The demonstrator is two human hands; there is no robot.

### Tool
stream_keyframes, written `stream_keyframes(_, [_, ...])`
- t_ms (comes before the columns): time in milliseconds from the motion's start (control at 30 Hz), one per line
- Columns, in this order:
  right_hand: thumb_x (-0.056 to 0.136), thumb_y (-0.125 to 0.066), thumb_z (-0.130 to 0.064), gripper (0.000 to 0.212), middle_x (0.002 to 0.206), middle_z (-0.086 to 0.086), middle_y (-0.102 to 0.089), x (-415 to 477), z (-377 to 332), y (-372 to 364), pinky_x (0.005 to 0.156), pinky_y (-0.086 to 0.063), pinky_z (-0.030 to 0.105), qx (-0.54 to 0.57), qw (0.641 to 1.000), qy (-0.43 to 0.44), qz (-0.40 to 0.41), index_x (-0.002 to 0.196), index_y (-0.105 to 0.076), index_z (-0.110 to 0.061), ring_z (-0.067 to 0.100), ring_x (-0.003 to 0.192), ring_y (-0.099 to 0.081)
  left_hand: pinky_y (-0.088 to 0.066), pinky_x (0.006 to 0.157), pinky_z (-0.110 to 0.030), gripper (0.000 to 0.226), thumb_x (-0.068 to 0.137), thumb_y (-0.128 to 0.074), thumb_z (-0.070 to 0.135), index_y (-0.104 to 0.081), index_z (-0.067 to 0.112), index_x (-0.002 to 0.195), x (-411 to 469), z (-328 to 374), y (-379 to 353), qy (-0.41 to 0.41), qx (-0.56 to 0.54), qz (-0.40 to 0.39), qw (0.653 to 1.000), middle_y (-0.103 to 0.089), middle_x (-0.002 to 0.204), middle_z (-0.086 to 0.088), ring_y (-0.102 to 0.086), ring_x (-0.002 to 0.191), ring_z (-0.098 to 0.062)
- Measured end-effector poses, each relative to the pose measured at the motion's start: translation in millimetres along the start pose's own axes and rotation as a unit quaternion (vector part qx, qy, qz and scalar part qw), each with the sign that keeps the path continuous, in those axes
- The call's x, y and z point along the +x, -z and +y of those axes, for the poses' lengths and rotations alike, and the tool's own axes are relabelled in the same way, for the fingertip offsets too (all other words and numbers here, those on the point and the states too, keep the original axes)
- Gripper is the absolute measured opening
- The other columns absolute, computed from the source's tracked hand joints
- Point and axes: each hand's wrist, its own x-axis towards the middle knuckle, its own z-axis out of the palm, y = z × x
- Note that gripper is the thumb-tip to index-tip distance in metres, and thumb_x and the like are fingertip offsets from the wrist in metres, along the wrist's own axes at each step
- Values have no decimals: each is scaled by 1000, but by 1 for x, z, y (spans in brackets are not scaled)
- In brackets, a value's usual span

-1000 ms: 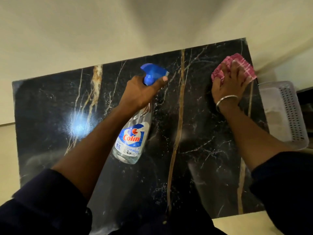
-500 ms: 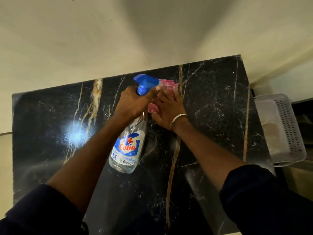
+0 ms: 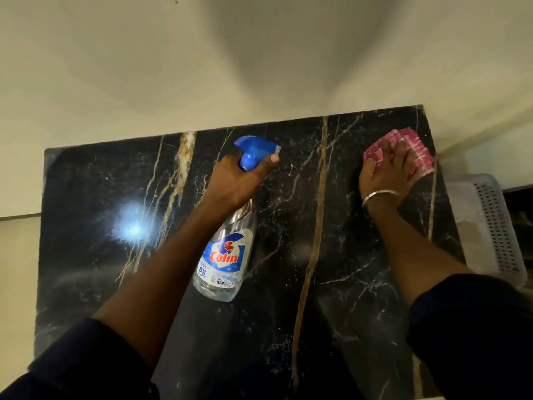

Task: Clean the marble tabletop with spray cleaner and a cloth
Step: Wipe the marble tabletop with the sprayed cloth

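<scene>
The black marble tabletop (image 3: 98,278) with gold and white veins fills the lower view. My left hand (image 3: 235,183) grips the neck of a clear spray cleaner bottle (image 3: 223,261) with a blue trigger head, held above the middle of the slab. My right hand (image 3: 388,174), with a metal bangle on the wrist, presses flat on a pink cloth (image 3: 419,153) at the far right corner of the tabletop. Fine spray droplets speckle the marble between the two hands.
A white perforated plastic basket (image 3: 496,226) stands just past the table's right edge. A cream wall (image 3: 202,67) runs along the far edge. A bright light reflection (image 3: 131,228) sits on the left part of the marble.
My right hand swept the pink cloth from the middle, beside the bottle, back out to the far right corner. The left hand stayed in place with the bottle.
</scene>
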Motion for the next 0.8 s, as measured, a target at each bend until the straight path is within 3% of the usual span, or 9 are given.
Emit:
stream_keyframes(133, [92,-18,-53,66,165,5,-9,-62,-71,-21,118,-2,63,-4,994,108,-25,155,-15,-34,35,150,-8,-44,53,-11,42,88,-58,57,-65,16,88,-11,-9,11,7,2,11,1000,-66,70,5,-61,56,-1])
stream_keyframes(233, [96,-15,-53,66,164,8,-7,-111,-130,-41,117,-3,64,-45,972,218,-72,156,-6,-27,36,150,-6,-45,50,-7,38,87,-58,57,-63,20,83,-20,-13,22,5,9,24,1000,-67,69,6,-61,55,3])
stream_keyframes(367, [89,-25,-45,63,148,12,-45,-164,-172,-50,117,-13,61,-31,917,384,-104,139,-49,-15,37,142,-29,-56,64,-25,45,84,-59,62,-65,19,91,-33,-24,35,27,-4,34,999,-71,77,0,-68,68,-11])
stream_keyframes(500, [92,-34,-51,54,146,8,-45,-160,-158,-54,115,-19,63,-51,881,464,-83,136,-47,-22,35,140,-30,-49,56,-18,37,85,-59,60,-62,23,84,-48,-27,49,32,10,37,999,-68,71,2,-63,60,-6])
stream_keyframes(567, [94,-33,-55,60,155,6,-33,-147,-137,-53,115,-18,63,-67,882,459,-85,146,-32,-26,35,145,-25,-45,49,-11,33,87,-59,57,-60,24,80,-55,-27,54,29,8,34,999,-65,67,4,-59,54,-2])
stream_keyframes(633, [95,-29,-60,66,162,3,-21,-139,-108,-49,116,-14,62,-74,911,399,-75,153,-20,-30,34,148,-18,-42,48,-10,31,88,-60,53,-58,24,79,-60,-28,56,21,1,27,999,-62,65,6,-57,53,-1])
stream_keyframes(800, [88,-21,-73,78,164,-1,-12,-134,-30,-28,119,1,55,-54,970,230,-53,154,-20,-31,27,151,-8,-49,66,-20,37,89,-61,48,-60,15,106,-72,-33,56,7,-25,-6,1000,-66,84,-3,-63,72,-12])
